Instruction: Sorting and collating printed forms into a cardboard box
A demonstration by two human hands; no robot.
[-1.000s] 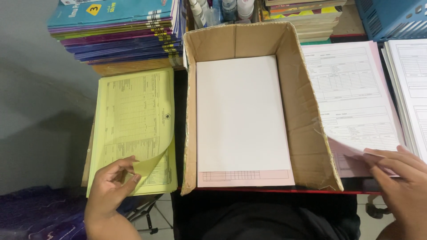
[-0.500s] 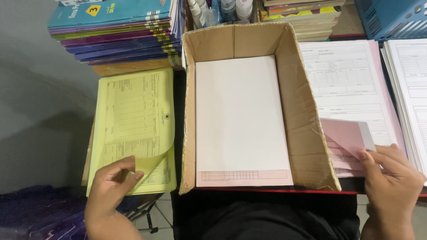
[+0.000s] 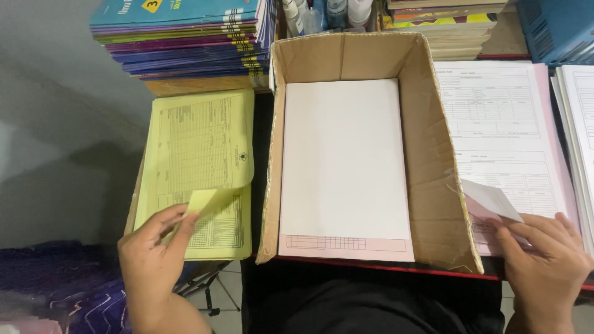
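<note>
My left hand (image 3: 154, 253) pinches the curled-up lower corner of the top yellow form on a yellow stack (image 3: 198, 167) at the left. On the right, my right hand (image 3: 544, 260) holds the lifted bottom-left corner of a white printed form on a white and pink stack (image 3: 504, 136). Between the two stacks stands an open cardboard box (image 3: 433, 167) with a blank white sheet (image 3: 343, 161) lying on a pink form inside it.
A pile of blue and purple booklets (image 3: 185, 37) lies behind the yellow stack. Bottles (image 3: 322, 12) and more books (image 3: 445, 25) stand behind the box. Another stack of white forms (image 3: 581, 124) lies at the far right. A purple bag (image 3: 55, 291) sits low left.
My right hand moved left and down on the form's corner, and the lifted sheet now shows white instead of the pink page underneath. My left hand keeps its hold on the yellow corner.
</note>
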